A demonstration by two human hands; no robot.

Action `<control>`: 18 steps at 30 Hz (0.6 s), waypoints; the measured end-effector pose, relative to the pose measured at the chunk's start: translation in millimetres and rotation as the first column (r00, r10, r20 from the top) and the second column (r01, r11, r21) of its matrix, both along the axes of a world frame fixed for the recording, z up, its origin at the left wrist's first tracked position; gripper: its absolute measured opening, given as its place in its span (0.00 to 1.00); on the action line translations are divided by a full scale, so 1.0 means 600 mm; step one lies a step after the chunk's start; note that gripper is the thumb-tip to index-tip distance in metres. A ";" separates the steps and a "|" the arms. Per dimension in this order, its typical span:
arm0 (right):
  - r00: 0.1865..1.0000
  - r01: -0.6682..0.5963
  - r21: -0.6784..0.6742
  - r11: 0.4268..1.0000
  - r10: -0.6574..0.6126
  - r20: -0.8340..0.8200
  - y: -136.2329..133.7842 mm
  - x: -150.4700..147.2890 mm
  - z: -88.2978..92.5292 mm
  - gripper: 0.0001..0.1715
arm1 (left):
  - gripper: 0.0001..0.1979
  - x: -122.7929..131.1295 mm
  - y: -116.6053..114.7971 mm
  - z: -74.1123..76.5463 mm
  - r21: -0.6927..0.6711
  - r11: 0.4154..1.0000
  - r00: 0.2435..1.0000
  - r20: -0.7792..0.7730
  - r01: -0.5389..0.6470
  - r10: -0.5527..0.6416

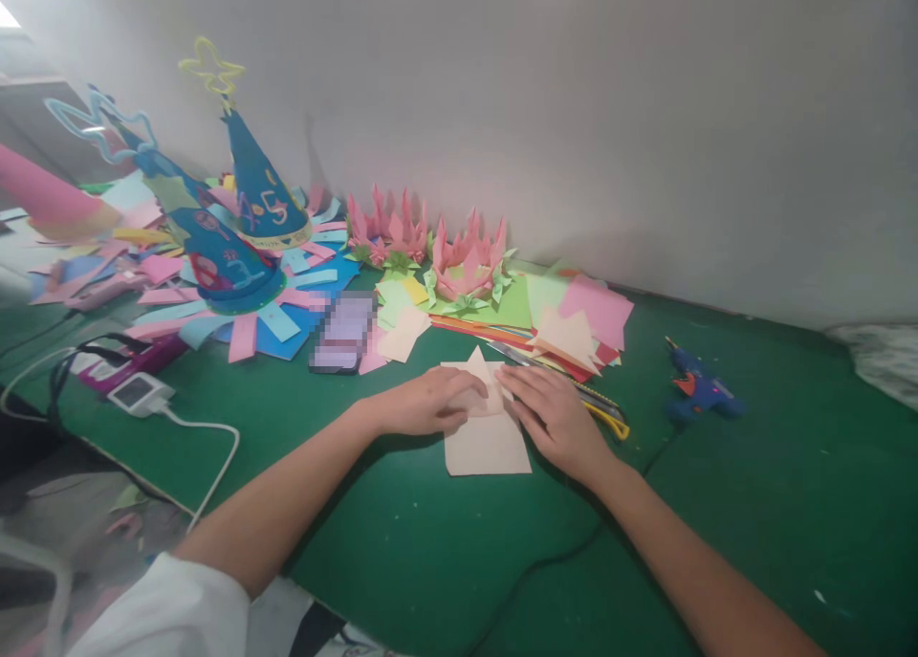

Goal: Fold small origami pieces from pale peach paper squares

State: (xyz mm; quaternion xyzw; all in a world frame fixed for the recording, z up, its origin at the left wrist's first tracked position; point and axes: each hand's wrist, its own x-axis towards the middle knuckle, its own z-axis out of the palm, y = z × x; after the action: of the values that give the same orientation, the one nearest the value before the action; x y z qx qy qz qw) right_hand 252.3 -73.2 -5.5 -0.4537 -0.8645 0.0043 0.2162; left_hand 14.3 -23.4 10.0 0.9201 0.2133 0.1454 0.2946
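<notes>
A cream sheet of paper (488, 448) lies flat on the green table, its top part folded and a pointed tip standing up at the far edge. My left hand (423, 401) rests over the left side of the fold, fingers bent and closed on the paper. From the right, my right hand (556, 413) holds the other side of the fold, its fingertips close together. The creases under my fingers are partly hidden. Just beyond my right hand lies a yellow-handled utility knife (608, 416).
Pink paper lotus flowers (469, 260) stand on coloured sheets (595, 303) behind the hands. A phone (344, 332) lies left of them, near blue cone hats (262, 184). To the right is a blue glue gun (703, 389), its cord (545, 561) crossing the table. A white charger (142, 394) sits left.
</notes>
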 end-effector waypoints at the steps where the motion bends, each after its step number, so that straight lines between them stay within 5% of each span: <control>1: 1.000 -0.028 -0.040 0.999 0.028 0.004 -0.001 -0.005 -0.001 0.25 | 0.18 0.001 -0.001 0.000 -0.026 1.000 1.000 0.005 -0.001 0.001; 6: 0.996 -0.078 -0.211 0.974 0.087 0.036 -0.002 -0.014 -0.001 0.30 | 0.19 0.000 -0.001 0.003 -0.292 0.955 0.993 0.117 0.054 -0.021; 9: 0.994 -0.082 -0.236 0.968 0.096 0.047 -0.003 -0.014 0.002 0.25 | 0.18 -0.008 0.003 0.006 -0.445 0.895 0.969 0.216 -0.013 0.121; 11: 0.992 -0.100 -0.216 0.971 0.114 0.055 -0.003 -0.014 0.005 0.20 | 0.20 -0.017 0.008 0.010 -0.568 0.823 0.942 0.271 -0.009 0.197; 15: 0.990 -0.102 -0.190 0.976 0.119 0.077 -0.003 -0.016 0.005 0.19 | 0.19 -0.036 0.016 0.020 -0.798 0.584 0.968 0.238 0.150 0.077; 18: 0.990 -0.110 -0.180 0.977 0.124 0.067 -0.002 -0.016 0.002 0.19 | 0.19 -0.047 0.019 0.029 -0.836 0.527 0.982 0.188 0.152 0.014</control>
State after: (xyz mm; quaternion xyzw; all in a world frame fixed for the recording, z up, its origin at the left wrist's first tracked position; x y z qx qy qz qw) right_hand 243.0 -74.6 -4.5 -0.4190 -0.8938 0.0757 0.1406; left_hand -13.9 -12.2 27.6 0.6531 0.1941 0.0904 0.7264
